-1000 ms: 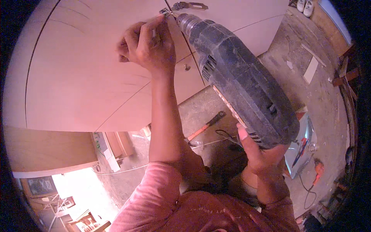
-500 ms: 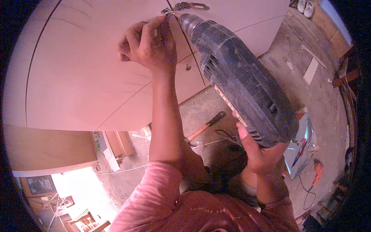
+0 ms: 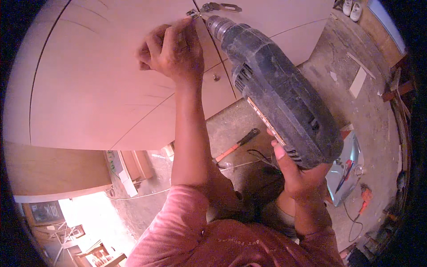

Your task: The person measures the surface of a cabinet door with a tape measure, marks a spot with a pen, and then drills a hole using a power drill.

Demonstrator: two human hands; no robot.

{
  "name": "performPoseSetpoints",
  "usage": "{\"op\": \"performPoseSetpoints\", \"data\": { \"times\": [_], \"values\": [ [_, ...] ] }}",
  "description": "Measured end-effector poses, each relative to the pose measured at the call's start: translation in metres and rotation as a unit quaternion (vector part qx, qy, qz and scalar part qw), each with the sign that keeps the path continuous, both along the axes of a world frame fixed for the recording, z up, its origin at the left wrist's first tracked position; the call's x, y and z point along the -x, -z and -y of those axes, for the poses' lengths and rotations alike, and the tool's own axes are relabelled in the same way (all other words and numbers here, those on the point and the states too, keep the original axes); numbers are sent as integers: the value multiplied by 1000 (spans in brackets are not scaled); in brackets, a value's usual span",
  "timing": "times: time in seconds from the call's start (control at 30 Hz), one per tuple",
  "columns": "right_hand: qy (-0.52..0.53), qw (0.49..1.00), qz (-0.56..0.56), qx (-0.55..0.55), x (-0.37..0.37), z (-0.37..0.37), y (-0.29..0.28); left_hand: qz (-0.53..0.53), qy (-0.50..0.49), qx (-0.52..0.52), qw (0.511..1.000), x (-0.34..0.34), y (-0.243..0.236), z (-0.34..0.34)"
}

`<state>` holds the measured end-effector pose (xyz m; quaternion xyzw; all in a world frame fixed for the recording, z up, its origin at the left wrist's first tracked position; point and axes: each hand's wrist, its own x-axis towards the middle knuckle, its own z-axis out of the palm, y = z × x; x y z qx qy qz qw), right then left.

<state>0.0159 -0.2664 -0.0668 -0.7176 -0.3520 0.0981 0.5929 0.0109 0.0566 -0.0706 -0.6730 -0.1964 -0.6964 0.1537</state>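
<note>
My right hand (image 3: 306,180) is wrapped round the grip of a big dark power drill (image 3: 280,84), dusty and scuffed. The drill slants up and to the left, its metal chuck (image 3: 219,27) near the seam between pale cabinet doors (image 3: 111,89). Just left of the chuck, my left hand (image 3: 174,51) is closed, its fingertips pinching a small metal latch piece (image 3: 193,14) against the door. A longer slotted metal hasp (image 3: 221,7) lies on the door to the right of that piece. The drill's tip and any screw there are too small to make out.
A hammer (image 3: 238,144) with an orange and black handle lies on the floor below the doors. To the right are a shiny bag (image 3: 349,164) with tools on it and an orange corded tool (image 3: 366,198). A round knob (image 3: 216,77) sticks out from a door.
The drill has shifted very slightly to the right. Both hands keep almost the same places and grips.
</note>
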Motion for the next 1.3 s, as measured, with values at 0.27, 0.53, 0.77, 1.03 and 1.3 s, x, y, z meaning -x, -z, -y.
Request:
{"op": "performPoseSetpoints", "data": {
  "times": [0.27,0.53,0.77,1.03,1.3],
  "values": [
    [-3,1000,-2,8,-1,0,-2,-1,7,-1,1000,0,0,1],
    [3,1000,-10,-3,3,-2,0,-9,-5,4,1000,1,1,0],
    [0,1000,-13,5,2,0,3,-5,4,8,1000,1,2,0],
    [-14,999,11,26,-1,0,-1,-5,1,3,1000,0,3,-2],
    [-21,999,35,0,-1,-2,1,-3,5,3,1000,0,2,-4]
  ]
}}
